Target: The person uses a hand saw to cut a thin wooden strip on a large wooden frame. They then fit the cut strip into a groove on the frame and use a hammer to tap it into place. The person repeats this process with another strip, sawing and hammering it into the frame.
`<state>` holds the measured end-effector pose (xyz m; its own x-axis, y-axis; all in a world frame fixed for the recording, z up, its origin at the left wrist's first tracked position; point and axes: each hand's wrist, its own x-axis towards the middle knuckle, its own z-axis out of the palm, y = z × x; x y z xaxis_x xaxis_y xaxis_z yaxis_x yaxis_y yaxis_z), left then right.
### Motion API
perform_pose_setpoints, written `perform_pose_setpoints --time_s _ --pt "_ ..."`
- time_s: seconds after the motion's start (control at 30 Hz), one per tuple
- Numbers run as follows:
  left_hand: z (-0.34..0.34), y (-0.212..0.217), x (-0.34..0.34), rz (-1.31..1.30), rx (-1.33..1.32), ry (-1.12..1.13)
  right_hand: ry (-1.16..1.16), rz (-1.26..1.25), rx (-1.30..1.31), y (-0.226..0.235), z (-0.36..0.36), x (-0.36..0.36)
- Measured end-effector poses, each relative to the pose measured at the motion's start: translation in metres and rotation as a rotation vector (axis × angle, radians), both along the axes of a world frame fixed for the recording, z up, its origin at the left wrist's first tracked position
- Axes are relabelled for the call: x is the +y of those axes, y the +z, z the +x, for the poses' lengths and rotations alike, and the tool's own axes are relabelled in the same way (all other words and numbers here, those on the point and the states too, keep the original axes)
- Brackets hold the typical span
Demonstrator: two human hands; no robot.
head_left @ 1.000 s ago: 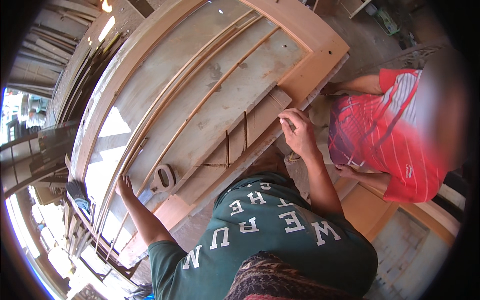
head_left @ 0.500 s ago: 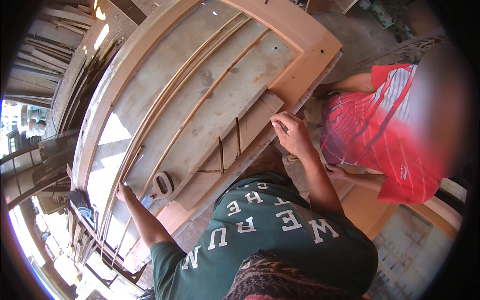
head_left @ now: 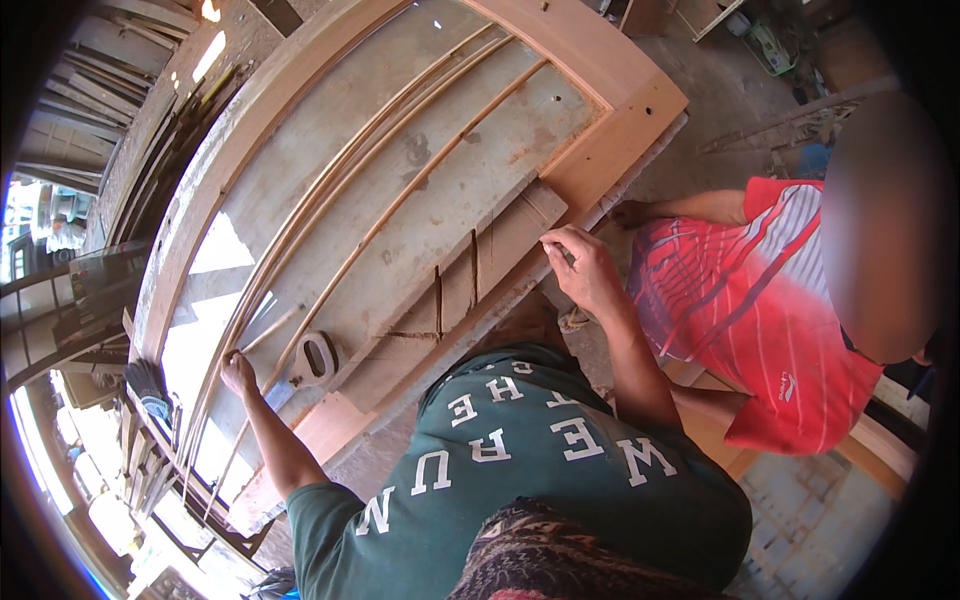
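Note:
My left hand (head_left: 238,373) is closed around the end of a short thin wooden strip (head_left: 273,328), over the lower left of a large wooden frame (head_left: 185,240). Long slender wooden strips (head_left: 330,190) lie lengthwise across the panel inside that frame, several of them passing close to this hand. A handsaw's pale handle (head_left: 318,358) rests just to the right of it. My right hand (head_left: 585,268) hovers by the near edge of a board (head_left: 455,285) with dark slots cut in it. Its thumb and fingers are pinched together, and whatever they hold is too small to make out.
A person in a red striped shirt (head_left: 740,290) leans in at the right, one arm reaching toward the frame. Stacked timber (head_left: 85,95) fills the upper left. A dark-bristled brush (head_left: 148,388) sits beyond the frame's left end. Another framed panel (head_left: 800,510) lies at lower right.
My left hand has shifted slightly left, and the short strip in it has swung to a flatter angle. The person in red has moved lower in view. My right hand keeps its pinch.

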<state>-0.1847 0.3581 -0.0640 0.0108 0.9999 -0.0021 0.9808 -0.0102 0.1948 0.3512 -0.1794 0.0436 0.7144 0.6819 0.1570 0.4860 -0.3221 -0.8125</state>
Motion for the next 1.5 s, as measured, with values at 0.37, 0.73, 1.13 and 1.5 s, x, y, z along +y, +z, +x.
perform_pose_setpoints --time_s 0.37,0.73,1.13,1.5 --pt "-0.003 0.007 -0.019 -0.039 -0.148 -0.079 0.024 -0.065 0.026 0.0 -0.006 0.003" --pt "0.094 0.074 -0.071 -0.105 -0.227 -0.357 0.039 -0.081 -0.005 0.015 -0.024 0.007" --pt "0.114 0.037 -0.026 0.093 0.04 -0.6 -0.103 -0.062 -0.018 -0.018 -0.03 -0.035" --pt "0.113 0.045 -0.044 -0.042 -0.143 -0.626 -0.278 -0.274 0.325 -0.106 -0.063 -0.101"
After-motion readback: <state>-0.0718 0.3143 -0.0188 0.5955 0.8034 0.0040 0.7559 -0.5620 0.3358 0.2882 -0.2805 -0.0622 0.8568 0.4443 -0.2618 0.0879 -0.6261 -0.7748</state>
